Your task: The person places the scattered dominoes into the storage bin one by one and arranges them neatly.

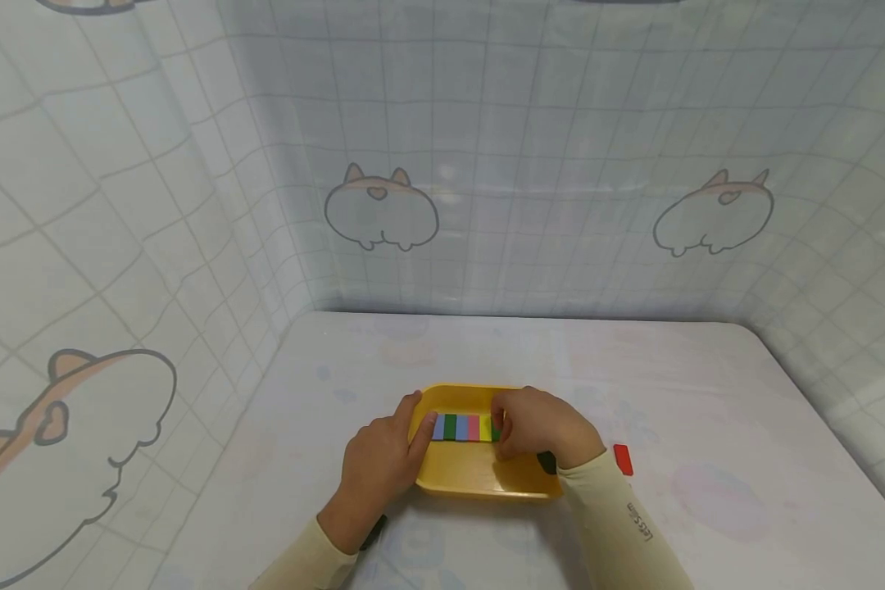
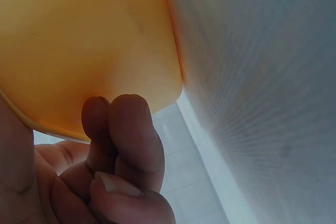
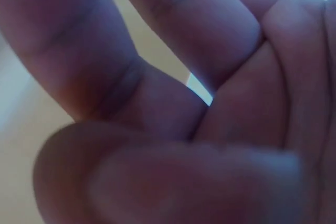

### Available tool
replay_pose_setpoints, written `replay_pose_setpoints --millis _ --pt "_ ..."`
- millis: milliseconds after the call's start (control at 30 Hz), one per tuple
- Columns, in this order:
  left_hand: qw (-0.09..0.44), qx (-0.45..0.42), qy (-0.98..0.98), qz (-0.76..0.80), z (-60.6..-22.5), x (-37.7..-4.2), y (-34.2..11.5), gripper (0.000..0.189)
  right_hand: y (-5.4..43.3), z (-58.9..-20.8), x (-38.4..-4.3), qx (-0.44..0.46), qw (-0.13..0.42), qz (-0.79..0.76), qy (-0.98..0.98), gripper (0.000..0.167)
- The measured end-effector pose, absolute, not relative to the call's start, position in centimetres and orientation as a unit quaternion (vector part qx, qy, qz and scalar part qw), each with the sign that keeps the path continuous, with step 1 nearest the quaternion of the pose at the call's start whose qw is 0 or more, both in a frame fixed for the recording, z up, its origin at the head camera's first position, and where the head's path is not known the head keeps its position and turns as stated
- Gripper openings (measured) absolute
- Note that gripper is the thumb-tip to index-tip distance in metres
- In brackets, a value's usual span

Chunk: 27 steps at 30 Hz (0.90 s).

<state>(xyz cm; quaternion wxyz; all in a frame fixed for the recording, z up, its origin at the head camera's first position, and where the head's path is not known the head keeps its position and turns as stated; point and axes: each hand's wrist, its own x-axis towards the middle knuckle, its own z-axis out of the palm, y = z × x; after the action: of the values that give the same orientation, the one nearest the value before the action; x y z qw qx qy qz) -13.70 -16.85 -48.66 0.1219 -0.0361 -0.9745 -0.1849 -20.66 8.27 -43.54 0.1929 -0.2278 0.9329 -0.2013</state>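
Observation:
A yellow tray point(image 1: 479, 489) stands on the table, and a row of coloured tiles point(image 1: 460, 428) in blue, green, pink and yellow lies across its floor. My left hand point(image 1: 382, 460) grips the tray's left end, thumb over the rim. In the left wrist view, fingertips point(image 2: 131, 124) press the tray's outer wall point(image 2: 94, 40). Inside the tray, my right hand point(image 1: 542, 422) pinches a green tile point(image 1: 496, 431) at the row's right end, thumb and forefinger curled about it. The right wrist view shows bent fingers point(image 3: 173, 19) close up; the tile is hidden there.
A red tile point(image 1: 623, 460) lies on the white table point(image 1: 708, 393), right of the tray by my right forearm. Something dark point(image 1: 547, 463) shows beneath my right wrist. Grid-patterned cloth point(image 1: 531, 229) walls in the back and sides.

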Motion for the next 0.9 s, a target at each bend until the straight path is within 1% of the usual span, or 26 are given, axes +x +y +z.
replay_pose_setpoints --millis 300,667,767,900 --pt "0.124 -0.035 -0.974 -0.185 -48.7 -13.7 -16.4 0.064 8.7 -43.4 -20.9 -0.207 0.168 -0.174 0.948 0.032" --pt "0.132 -0.039 -0.973 -0.186 -48.8 -13.7 -16.1 0.062 10.3 -41.6 -20.7 -0.224 0.124 -0.185 0.949 0.034" --pt "0.139 -0.040 -0.973 -0.182 -48.8 -13.9 -16.2 0.062 11.0 -40.8 -20.7 -0.217 0.104 -0.187 0.952 0.038" --pt "0.146 -0.042 -0.972 -0.178 -48.5 -14.3 -16.3 0.062 12.4 -39.9 -20.5 -0.216 0.059 -0.190 0.956 0.042"
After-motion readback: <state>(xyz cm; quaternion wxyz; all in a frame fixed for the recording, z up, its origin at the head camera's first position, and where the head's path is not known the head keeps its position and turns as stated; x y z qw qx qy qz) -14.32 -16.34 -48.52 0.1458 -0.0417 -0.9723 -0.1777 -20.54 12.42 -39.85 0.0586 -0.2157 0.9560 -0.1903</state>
